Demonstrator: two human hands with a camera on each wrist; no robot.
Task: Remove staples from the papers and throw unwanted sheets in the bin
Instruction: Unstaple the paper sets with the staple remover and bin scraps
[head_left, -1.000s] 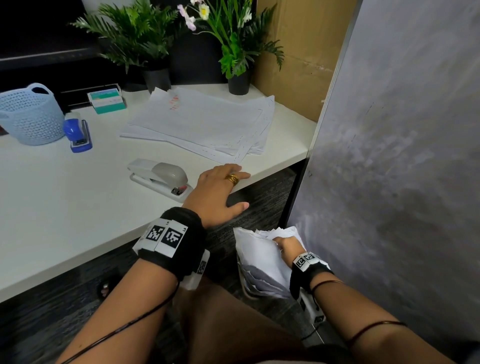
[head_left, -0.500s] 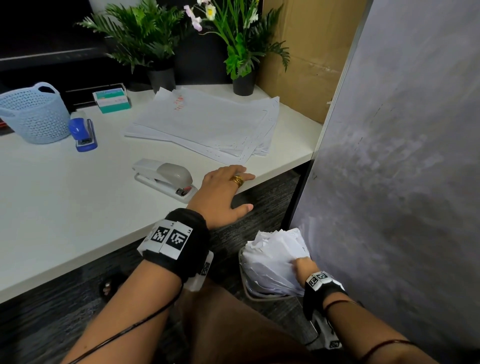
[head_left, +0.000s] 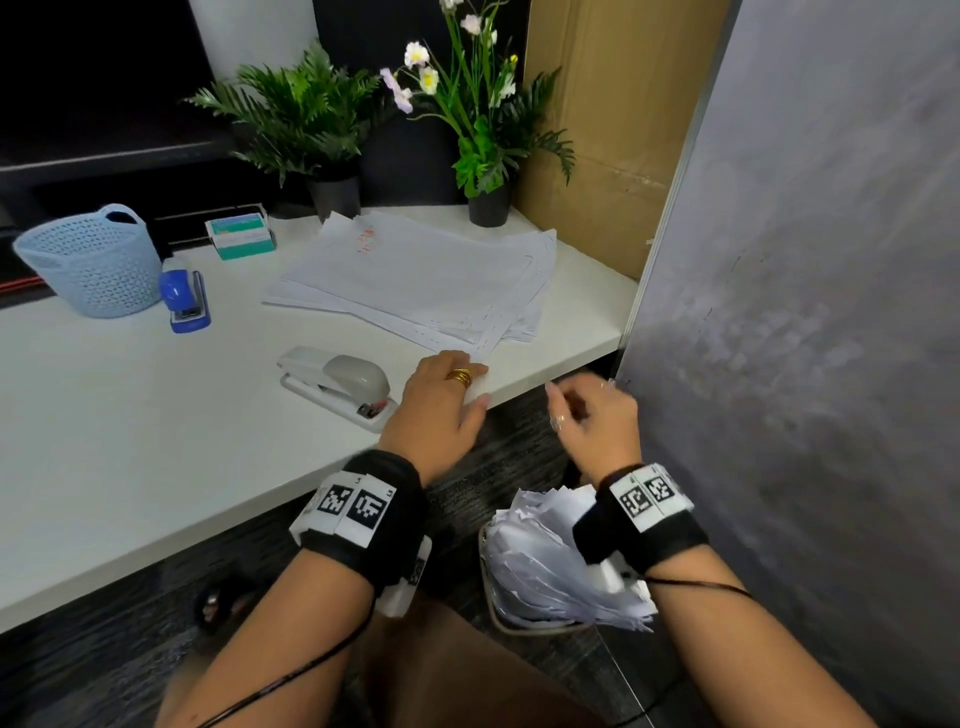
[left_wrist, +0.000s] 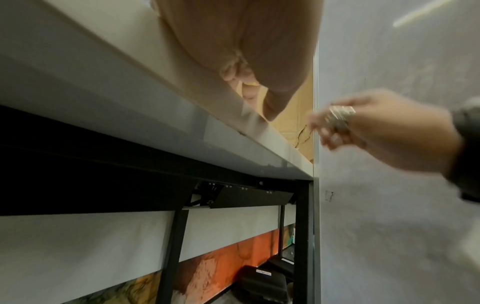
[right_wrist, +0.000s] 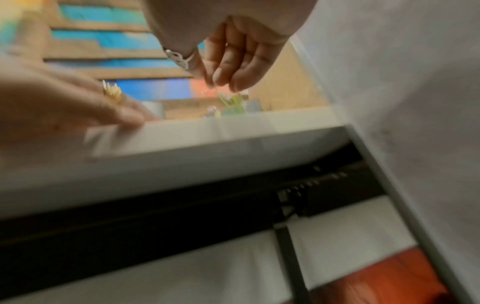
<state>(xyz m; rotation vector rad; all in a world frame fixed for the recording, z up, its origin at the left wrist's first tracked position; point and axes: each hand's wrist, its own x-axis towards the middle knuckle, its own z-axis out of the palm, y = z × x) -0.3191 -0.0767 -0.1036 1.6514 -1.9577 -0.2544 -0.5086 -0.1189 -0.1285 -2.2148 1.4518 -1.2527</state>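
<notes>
A stack of white papers (head_left: 415, 275) lies on the white desk (head_left: 130, 441), towards its far right. My left hand (head_left: 439, 400) rests flat on the desk's front edge beside the stack's near corner, fingers straight; the left wrist view shows that left hand (left_wrist: 233, 41) from below. My right hand (head_left: 592, 421) hangs in the air above the floor, fingers loosely curled and empty, and the same right hand (right_wrist: 233, 51) is blurred in its wrist view. Under it on the floor, the bin (head_left: 519, 631) is heaped with crumpled sheets (head_left: 540, 561).
A grey stapler (head_left: 337, 382) lies just left of my left hand. Further back are a blue stapler (head_left: 184, 299), a blue basket (head_left: 91, 260), a small green box (head_left: 241, 236) and two potted plants (head_left: 311, 119). A grey partition (head_left: 805, 312) closes the right side.
My right hand has let go of the sheets in the bin and risen to desk height, empty. My left hand has stayed on the desk edge.
</notes>
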